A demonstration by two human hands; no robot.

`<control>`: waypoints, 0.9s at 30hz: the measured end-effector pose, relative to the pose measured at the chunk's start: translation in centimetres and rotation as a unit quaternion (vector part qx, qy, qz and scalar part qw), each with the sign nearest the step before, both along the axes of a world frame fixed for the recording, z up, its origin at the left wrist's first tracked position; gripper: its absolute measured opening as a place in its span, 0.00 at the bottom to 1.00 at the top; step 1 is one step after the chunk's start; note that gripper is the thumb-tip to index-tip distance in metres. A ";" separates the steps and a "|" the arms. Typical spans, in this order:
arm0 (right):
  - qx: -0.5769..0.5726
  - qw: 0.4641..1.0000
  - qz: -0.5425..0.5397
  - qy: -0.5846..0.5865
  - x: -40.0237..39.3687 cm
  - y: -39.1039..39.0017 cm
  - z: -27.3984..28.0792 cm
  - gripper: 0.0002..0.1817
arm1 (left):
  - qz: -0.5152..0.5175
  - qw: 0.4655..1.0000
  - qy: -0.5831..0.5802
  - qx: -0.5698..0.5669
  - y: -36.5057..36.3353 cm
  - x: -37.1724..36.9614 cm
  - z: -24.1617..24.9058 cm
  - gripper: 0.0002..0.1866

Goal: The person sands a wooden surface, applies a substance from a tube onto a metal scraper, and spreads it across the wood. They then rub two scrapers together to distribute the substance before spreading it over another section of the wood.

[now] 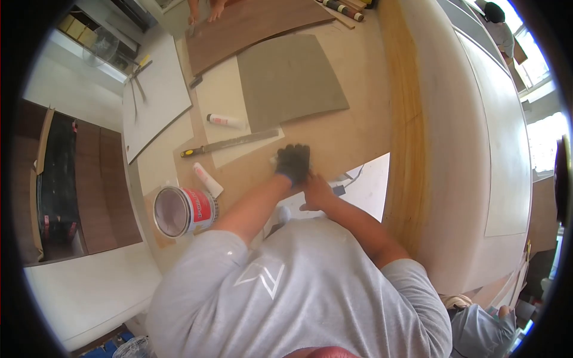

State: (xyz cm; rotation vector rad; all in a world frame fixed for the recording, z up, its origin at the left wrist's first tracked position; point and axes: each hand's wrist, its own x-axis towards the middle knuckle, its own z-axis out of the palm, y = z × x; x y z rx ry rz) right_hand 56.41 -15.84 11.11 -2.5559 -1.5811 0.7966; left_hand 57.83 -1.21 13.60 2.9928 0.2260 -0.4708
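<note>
The person's left hand [293, 162], in a dark glove, is pressed down with fingers curled over a small pale object [274, 159] on the worktop [352, 131]; only a sliver of that object peeks out at the glove's left edge, so what it is cannot be told. The bare right hand [316, 192] lies just beside and below the gloved one, touching it, fingers bent against the edge of a white sheet [370, 185] that runs off to the right of both hands; a small dark item [338, 190] sits by its fingertips, too small to identify. Whether the right hand grips anything cannot be made out. To the left of the hands a paint tin [184, 210] lies on its side with a red and white label whose lettering is too blurred to read. Between tin and hands rests a white tube [207, 179] with reddish print, also unreadable, and a second white tube [225, 120] lies farther ahead. A long flat metal tool with a yellow handle [230, 143] lies beyond the gloved hand, and past it a grey square panel [289, 80] and a brown veneer sheet [250, 27]. At the far edge another person's hands [206, 12] touch the veneer, cut off by the frame.
</note>
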 end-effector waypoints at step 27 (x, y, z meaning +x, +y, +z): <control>-0.025 0.997 -0.057 -0.055 2.9 5.4 -2.3 0.44 | 0.038 0.993 -0.115 -0.007 5.5 -11.9 -1.0 0.17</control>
